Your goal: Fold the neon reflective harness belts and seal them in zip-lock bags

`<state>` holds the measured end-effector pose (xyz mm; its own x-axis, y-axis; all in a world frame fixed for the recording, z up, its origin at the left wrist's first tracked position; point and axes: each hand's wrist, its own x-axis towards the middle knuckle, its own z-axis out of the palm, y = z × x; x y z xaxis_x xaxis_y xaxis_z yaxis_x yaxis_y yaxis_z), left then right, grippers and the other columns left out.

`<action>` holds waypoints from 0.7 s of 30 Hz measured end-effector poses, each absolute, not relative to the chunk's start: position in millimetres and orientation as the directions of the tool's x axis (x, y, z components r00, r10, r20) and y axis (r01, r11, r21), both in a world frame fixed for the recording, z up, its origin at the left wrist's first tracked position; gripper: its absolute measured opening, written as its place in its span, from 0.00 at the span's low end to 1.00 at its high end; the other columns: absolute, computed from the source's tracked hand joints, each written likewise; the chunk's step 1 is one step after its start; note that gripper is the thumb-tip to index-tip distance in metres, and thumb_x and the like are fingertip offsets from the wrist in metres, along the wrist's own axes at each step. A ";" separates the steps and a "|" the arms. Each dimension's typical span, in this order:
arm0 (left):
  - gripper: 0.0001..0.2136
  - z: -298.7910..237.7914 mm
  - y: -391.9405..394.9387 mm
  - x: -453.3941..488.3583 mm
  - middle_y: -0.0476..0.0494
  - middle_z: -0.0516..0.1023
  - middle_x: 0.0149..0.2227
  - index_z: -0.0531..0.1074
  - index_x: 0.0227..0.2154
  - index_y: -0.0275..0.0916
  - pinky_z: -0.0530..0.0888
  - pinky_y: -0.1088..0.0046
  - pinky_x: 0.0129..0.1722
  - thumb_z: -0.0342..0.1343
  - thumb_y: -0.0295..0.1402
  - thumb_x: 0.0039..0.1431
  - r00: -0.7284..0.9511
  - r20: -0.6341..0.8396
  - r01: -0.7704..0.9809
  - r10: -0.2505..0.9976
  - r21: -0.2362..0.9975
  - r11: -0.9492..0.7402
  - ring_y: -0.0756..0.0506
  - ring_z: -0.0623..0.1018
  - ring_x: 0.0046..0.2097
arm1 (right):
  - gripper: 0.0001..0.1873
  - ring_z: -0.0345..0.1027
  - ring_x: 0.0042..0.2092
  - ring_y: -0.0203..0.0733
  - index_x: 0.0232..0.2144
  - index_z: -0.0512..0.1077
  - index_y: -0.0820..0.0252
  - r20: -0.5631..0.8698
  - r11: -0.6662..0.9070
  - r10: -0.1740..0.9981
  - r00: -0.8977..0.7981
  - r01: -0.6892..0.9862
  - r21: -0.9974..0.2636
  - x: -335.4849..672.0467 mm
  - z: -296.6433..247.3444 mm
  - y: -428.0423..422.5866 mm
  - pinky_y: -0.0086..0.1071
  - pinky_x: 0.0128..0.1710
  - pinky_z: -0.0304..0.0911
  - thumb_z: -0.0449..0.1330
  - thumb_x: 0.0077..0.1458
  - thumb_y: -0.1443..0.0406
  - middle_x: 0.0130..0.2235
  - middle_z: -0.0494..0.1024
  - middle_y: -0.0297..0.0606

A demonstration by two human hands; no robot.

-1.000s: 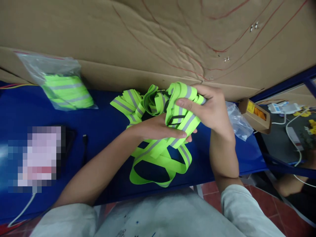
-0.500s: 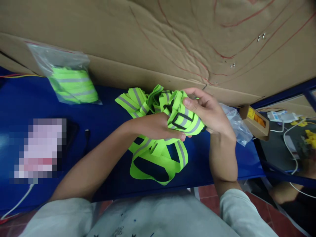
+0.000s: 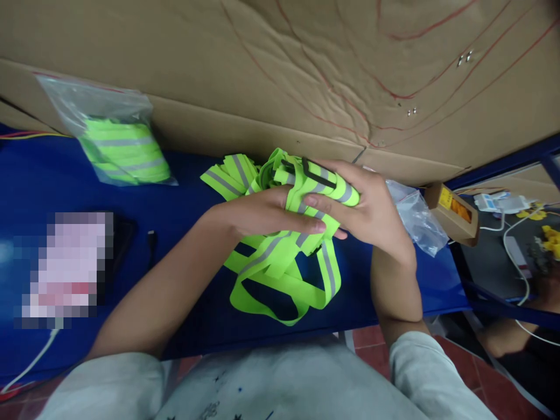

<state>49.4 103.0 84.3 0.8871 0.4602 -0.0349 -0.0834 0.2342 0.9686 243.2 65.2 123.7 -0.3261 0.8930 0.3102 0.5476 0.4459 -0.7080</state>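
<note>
Strap [image 3: 350,195] | left hand [image 3: 280,213], right hand [image 3: 367,204]: gripping it | step: apparently folding | next: likely needs firm pinch | bag [image 3: 126,153]: 10 o'clock

Both hands [image 3: 370,201] grip folded yellow-green straps [image 3: 321,186] together.

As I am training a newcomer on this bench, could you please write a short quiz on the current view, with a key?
1. Multiple choice: what do the left hand and right hand both hold?
a) a small cardboard box
b) a bundle of reflective webbing
c) a cable plug

2. True or false: the clear zip bag, with striped webbing inside, is left of both hands.

3. Fill the gap: the rectangular buckle on top of the held bundle is ____ in colour.

Key: 1. b; 2. true; 3. black.
</note>
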 end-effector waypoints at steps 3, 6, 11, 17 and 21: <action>0.15 88.5 99.4 49.8 0.39 0.86 0.49 0.84 0.46 0.44 0.80 0.56 0.56 0.68 0.43 0.60 0.906 -0.035 -0.138 0.423 0.918 0.371 0.34 0.84 0.55 | 0.21 0.80 0.44 0.47 0.52 0.80 0.51 0.371 0.424 0.905 -0.209 0.516 -0.744 248.9 129.6 60.9 0.41 0.48 0.77 0.70 0.59 0.51 0.44 0.84 0.34; 0.14 94.7 97.2 48.1 0.43 0.85 0.52 0.83 0.49 0.47 0.81 0.61 0.55 0.68 0.38 0.60 0.934 -0.043 -0.073 0.356 0.949 0.307 0.37 0.83 0.56 | 0.13 0.78 0.32 0.42 0.40 0.81 0.53 0.332 0.366 0.931 -0.155 0.397 -0.842 255.1 132.0 57.7 0.37 0.32 0.76 0.67 0.62 0.51 0.33 0.81 0.32; 0.13 96.4 94.4 46.3 0.44 0.87 0.47 0.83 0.46 0.44 0.82 0.64 0.50 0.67 0.39 0.59 0.883 -0.096 0.039 0.460 0.991 0.132 0.38 0.85 0.50 | 0.19 0.75 0.28 0.42 0.34 0.78 0.54 0.165 0.198 0.974 -0.158 0.229 -0.953 254.4 127.2 60.9 0.34 0.23 0.72 0.62 0.65 0.46 0.26 0.76 0.32; 0.21 92.2 96.1 49.6 0.40 0.85 0.48 0.79 0.51 0.37 0.81 0.66 0.48 0.69 0.41 0.57 0.865 -0.133 0.126 0.483 0.991 0.047 0.40 0.84 0.49 | 0.18 0.77 0.41 0.48 0.40 0.77 0.49 0.218 0.227 0.974 -0.062 0.272 -0.935 255.0 128.7 66.7 0.37 0.31 0.75 0.72 0.55 0.48 0.36 0.80 0.34; 0.13 97.9 97.6 46.2 0.43 0.86 0.47 0.79 0.49 0.36 0.78 0.71 0.49 0.62 0.35 0.65 0.892 -0.026 0.029 0.452 1.000 -0.001 0.45 0.84 0.48 | 0.25 0.74 0.36 0.40 0.49 0.70 0.45 0.124 0.147 0.982 -0.143 0.160 -0.976 259.8 125.9 72.4 0.31 0.29 0.71 0.75 0.52 0.52 0.41 0.80 0.31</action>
